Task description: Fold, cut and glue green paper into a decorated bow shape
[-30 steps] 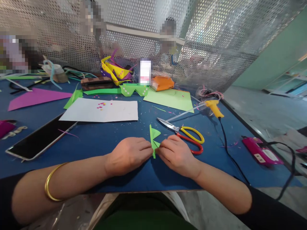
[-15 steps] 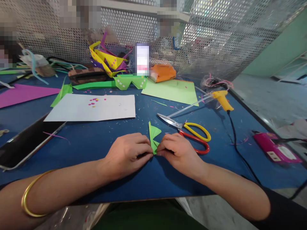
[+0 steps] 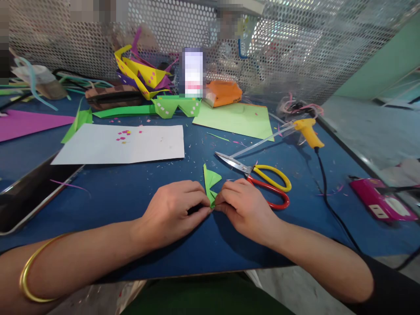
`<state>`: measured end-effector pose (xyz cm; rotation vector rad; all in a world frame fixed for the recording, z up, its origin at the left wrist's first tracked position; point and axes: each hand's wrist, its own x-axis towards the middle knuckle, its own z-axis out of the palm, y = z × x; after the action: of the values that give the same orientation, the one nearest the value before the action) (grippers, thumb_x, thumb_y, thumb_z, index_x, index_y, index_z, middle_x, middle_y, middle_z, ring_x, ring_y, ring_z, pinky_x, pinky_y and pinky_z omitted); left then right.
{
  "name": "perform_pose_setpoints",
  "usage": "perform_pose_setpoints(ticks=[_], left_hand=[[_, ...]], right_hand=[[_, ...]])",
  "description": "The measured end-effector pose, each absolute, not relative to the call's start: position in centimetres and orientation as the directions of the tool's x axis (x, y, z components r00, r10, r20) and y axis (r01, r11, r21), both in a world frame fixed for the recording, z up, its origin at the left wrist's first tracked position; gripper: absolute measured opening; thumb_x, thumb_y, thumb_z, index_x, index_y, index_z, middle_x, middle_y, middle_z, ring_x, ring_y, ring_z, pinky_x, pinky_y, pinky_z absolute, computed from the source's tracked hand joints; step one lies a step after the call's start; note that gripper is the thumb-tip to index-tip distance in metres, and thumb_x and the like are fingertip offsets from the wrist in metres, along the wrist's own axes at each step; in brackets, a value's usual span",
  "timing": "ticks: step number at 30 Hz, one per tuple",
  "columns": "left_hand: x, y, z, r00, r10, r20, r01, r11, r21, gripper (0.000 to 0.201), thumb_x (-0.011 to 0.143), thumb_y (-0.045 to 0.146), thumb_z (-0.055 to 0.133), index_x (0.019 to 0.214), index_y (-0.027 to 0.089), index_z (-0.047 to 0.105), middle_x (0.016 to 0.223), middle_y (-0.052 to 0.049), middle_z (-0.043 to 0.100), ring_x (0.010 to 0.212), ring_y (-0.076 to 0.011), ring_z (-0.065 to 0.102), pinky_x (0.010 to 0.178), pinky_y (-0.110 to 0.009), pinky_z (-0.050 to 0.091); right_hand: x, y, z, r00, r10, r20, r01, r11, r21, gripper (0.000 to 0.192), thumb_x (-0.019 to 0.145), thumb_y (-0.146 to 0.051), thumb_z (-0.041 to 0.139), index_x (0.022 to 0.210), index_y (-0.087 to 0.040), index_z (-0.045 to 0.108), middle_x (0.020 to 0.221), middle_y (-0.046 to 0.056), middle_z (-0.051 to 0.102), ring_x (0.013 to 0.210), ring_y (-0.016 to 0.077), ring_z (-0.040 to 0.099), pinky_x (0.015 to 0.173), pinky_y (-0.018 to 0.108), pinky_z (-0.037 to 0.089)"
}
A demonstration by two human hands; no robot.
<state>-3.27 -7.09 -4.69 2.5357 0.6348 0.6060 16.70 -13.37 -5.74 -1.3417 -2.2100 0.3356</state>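
Between my hands, near the table's front edge, is a small folded piece of green paper (image 3: 211,178). My left hand (image 3: 177,208) pinches its lower left edge between thumb and fingers. From the other side, my right hand (image 3: 244,205) grips the same lower end, the fingertips of both hands nearly meeting. The paper's upper part sticks up beyond the fingers; its bottom end is mostly hidden by them. Just past my right hand lie scissors (image 3: 244,168) with one yellow and one red handle, blades pointing to the back left.
Behind are white paper (image 3: 157,146) with small pink bits, green paper glasses (image 3: 167,108), a light green sheet (image 3: 236,120) and a lit phone (image 3: 193,72). A yellow glue gun (image 3: 310,132) and a pink power strip (image 3: 380,199) are right. A dark tablet-like device (image 3: 39,192) lies left.
The camera view has shifted slightly, so background objects sit a little higher. Both hands keep their pinch on the green paper, with only slight finger movement.
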Motion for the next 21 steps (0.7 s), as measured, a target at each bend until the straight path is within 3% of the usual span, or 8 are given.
perform_pose_setpoints(ticks=[4,7,13,15,21], left_hand=[[-3.1,-7.3,-4.7,0.816,0.481,0.32,0.311,-0.833,0.458,0.017,0.09,0.022,0.055,0.083,0.018,0.07,0.08,-0.004,0.069,0.076,-0.0173,0.063,0.065,-0.027,0.048],[-3.0,-7.4,-4.7,0.824,0.458,0.335,0.293,-0.849,0.44,0.022,0.093,0.02,0.051,0.081,0.017,0.069,0.079,-0.004,0.069,0.075,-0.017,0.062,0.066,-0.027,0.047],[-2.9,-7.3,-4.6,0.762,0.6,0.245,0.384,-0.723,0.574,0.015,0.087,0.02,0.06,0.074,0.018,0.068,0.08,-0.003,0.068,0.076,-0.0166,0.061,0.068,-0.028,0.046],[-2.8,-7.2,-4.6,0.756,0.61,0.237,0.381,-0.705,0.598,0.016,0.086,0.019,0.06,0.074,0.019,0.069,0.079,-0.003,0.067,0.077,-0.0168,0.06,0.069,-0.028,0.045],[-2.9,-7.1,-4.6,0.748,0.617,0.245,0.367,-0.691,0.623,0.017,0.086,0.016,0.061,0.072,0.018,0.07,0.074,-0.002,0.064,0.076,-0.0161,0.055,0.067,-0.028,0.042]], right_hand=[[16.6,-13.4,-5.8,-0.395,0.868,0.3,0.774,0.491,-0.401,0.016,0.091,-0.014,0.053,0.08,-0.015,0.064,0.074,0.002,0.061,0.07,0.0154,0.056,0.069,0.032,0.038],[16.8,-13.2,-5.7,-0.392,0.873,0.292,0.763,0.485,-0.427,0.014,0.09,-0.013,0.056,0.079,-0.015,0.064,0.075,0.002,0.063,0.071,0.0153,0.058,0.07,0.032,0.04],[18.4,-12.9,-4.5,-0.209,0.934,0.289,0.667,0.352,-0.656,0.019,0.095,-0.017,0.05,0.084,-0.019,0.066,0.078,0.001,0.065,0.073,0.0129,0.06,0.065,0.026,0.044],[18.6,-13.1,-4.1,-0.175,0.941,0.289,0.685,0.327,-0.651,0.02,0.095,-0.022,0.053,0.08,-0.018,0.065,0.073,0.0,0.064,0.07,0.0129,0.059,0.063,0.026,0.042],[17.4,-13.2,-4.6,-0.299,0.927,0.226,0.706,0.374,-0.601,0.011,0.083,-0.022,0.072,0.078,-0.018,0.063,0.073,-0.003,0.061,0.069,0.0113,0.055,0.069,0.028,0.036]])
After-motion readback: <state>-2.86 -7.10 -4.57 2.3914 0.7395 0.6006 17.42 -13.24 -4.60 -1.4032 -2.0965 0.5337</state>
